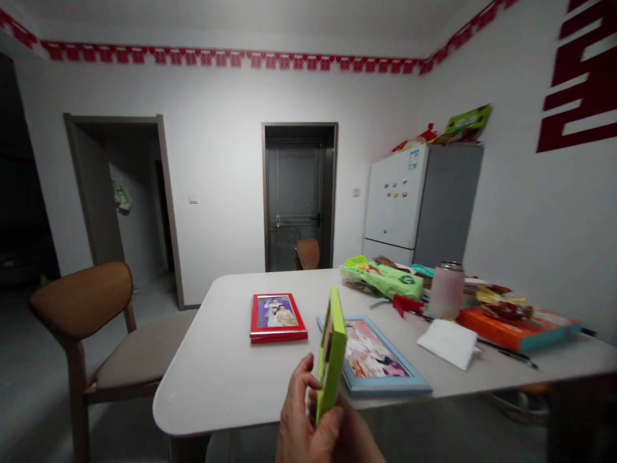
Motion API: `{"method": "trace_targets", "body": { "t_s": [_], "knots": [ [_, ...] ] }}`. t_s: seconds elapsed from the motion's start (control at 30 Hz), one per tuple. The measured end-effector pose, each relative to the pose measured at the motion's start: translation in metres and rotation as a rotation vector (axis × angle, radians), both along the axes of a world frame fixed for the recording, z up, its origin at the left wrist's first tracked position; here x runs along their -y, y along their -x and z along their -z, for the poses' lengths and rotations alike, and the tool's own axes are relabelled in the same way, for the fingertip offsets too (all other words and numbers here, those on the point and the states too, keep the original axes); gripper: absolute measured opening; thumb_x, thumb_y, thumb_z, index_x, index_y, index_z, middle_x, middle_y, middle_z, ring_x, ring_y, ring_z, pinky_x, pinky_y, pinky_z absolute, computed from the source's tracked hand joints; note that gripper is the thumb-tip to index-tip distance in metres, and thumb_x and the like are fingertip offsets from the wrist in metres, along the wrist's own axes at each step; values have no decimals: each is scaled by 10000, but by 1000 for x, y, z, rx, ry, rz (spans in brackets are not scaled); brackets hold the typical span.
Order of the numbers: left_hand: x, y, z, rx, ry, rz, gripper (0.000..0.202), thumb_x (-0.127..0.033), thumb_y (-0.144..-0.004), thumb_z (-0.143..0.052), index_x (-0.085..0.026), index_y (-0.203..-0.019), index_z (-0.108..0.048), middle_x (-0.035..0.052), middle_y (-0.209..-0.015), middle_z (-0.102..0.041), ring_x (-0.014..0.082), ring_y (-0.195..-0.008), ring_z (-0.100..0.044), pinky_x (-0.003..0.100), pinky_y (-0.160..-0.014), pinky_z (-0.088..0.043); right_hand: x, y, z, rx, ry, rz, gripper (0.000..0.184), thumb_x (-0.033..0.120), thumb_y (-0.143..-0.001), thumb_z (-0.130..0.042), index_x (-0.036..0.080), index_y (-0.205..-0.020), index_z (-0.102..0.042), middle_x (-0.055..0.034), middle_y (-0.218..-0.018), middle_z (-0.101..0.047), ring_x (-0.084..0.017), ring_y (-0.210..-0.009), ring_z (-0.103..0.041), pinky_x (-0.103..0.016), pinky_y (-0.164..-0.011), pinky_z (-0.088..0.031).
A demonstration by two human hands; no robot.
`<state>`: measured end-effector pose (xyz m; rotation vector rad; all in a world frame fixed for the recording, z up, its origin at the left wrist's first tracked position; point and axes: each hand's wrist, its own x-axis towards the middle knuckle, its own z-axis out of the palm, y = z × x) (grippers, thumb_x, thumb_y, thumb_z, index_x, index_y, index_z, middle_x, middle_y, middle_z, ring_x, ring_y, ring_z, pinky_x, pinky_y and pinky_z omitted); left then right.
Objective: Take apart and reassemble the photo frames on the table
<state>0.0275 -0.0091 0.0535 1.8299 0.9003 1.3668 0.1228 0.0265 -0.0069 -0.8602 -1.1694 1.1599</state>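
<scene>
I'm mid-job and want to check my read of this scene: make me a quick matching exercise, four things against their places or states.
Things
1. Red frame
2. Blue frame
3. Green frame
4. Pink container

Places or states
A. Held up in the fingers
B. Leftmost thing on the table
C. Upright beside the orange box
D. Lying flat, partly hidden behind the held thing

Pairs: 1-B, 2-D, 3-A, 4-C

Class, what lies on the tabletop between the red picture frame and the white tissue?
In the head view, the blue picture frame lies between them; the green frame, held raised, hides part of it.
</scene>
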Motion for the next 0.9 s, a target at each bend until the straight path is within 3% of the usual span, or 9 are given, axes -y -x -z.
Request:
{"method": "trace_targets", "body": {
  "t_s": [0.1, 0.17, 0.3, 0.4, 0.5, 0.6, 0.73, 0.83, 0.9],
  "knots": [
    [-17, -15, -17, 169, 21, 67, 478, -258, -741, -463, -186, -1170, -264, 80, -1222, -430, 186, -1080, -437, 284, -886, -380, -14, -53, -18, -32, 108, 166, 381, 401, -737, -398, 192, -1028, -526, -34, -761, -647, -183, -670, -605, -296, -602, -485],
    [-33, -27, -19, 167, 60, 79, 539, -179, -736, -465, -186, -1213, -214, 61, -1222, -437, 161, -1069, -450, 259, -887, -382, -29, -99, -30, 138, 204, 205, 405, 332, -739, -387, 153, -1086, -498, -42, -750, -663, -189, -653, -612, -295, -582, -479],
    [-64, -58, 7, 35, 221, 110, 526, -34, -706, -420, -160, -1196, -272, 39, -1235, -437, 121, -1048, -474, 206, -860, -401, -64, -175, -42, 751, 293, 506, 416, 275, -736, -384, 125, -1102, -513, -40, -818, -676, -164, -675, -618, -240, -587, -458],
    [-77, -78, 32, -72, 294, 70, 529, 7, -689, -406, -166, -1182, -322, 20, -1204, -475, 111, -1025, -496, 193, -833, -415, -83, -204, -38, 926, 293, 584, 439, 244, -702, -435, 86, -1104, -517, -84, -943, -648, -166, -772, -610, -214, -645, -439],
    [-83, -88, 46, -112, 312, 24, 527, -4, -677, -433, -172, -1171, -363, 12, -1160, -518, 129, -1056, -470, 210, -863, -386, -94, -213, -26, 1033, 295, 605, 438, 232, -673, -474, 58, -1069, -547, -132, -990, -623, -189, -832, -597, -221, -704, -421],
    [-85, -89, 51, -127, 333, -2, 511, -25, -666, -458, -179, -1150, -401, 13, -1137, -535, 142, -1059, -465, 216, -872, -363, -99, -217, -16, 1144, 291, 608, 423, 227, -678, -466, 58, -1053, -560, -152, -1009, -610, -216, -879, -581, -253, -753, -405],
    [-89, -82, 57, -106, 368, -14, 466, -51, -653, -492, -189, -1097, -458, 10, -1092, -562, 144, -1013, -494, 203, -838, -368, -99, -218, -15, 1252, 261, 586, 407, 218, -682, -457, 60, -1040, -570, -149, -980, -623, -231, -871, -584, -277, -752, -411],
    [-96, -66, 63, -62, 416, -51, 456, -82, -648, -527, -136, -1096, -464, 65, -1083, -561, 161, -987, -507, 205, -813, -374, -101, -199, -25, 1313, 186, 609, 431, 220, -715, -406, 34, -1086, -525, -181, -1044, -582, -261, -933, -552, -326, -794, -393],
    [-105, -49, 66, -8, 457, -103, 477, -97, -659, -533, -84, -1125, -432, 118, -1110, -533, 168, -998, -496, 211, -820, -365, -105, -168, -30, 1343, 74, 587, 441, 233, -748, -362, 40, -1125, -485, -179, -1117, -534, -251, -1013, -502, -333, -855, -353]
  ]
}}
